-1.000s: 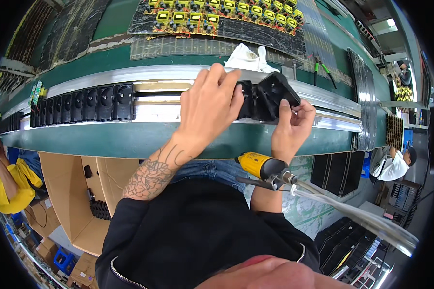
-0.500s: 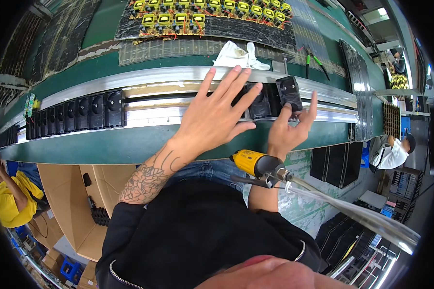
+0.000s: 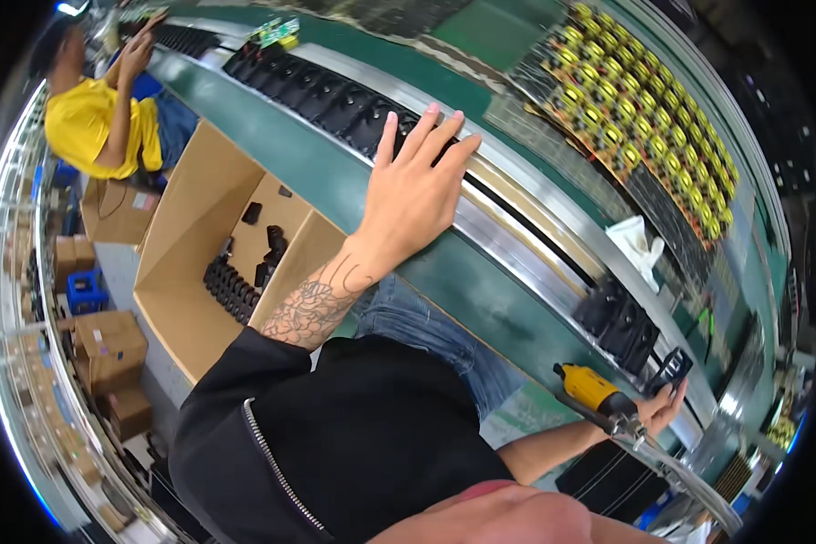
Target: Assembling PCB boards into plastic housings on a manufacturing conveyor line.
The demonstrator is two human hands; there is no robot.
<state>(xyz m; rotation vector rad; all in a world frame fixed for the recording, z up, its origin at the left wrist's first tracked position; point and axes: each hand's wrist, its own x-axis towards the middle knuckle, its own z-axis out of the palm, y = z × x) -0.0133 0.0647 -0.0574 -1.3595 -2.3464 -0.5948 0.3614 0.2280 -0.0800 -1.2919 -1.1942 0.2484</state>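
Running diagonally along the green workbench, an aluminium rail carries a long row of black socket housings at far left and a shorter group at near right. The left hand has moved from that group to the row's right end, fingers spread, so each set now has a hand at it. The right hand pinches a single housing just beside the group. Whether the left fingertips press or hover is unclear; the yellow power screwdriver partly covers the right wrist, and the held housing's detail is blurred.
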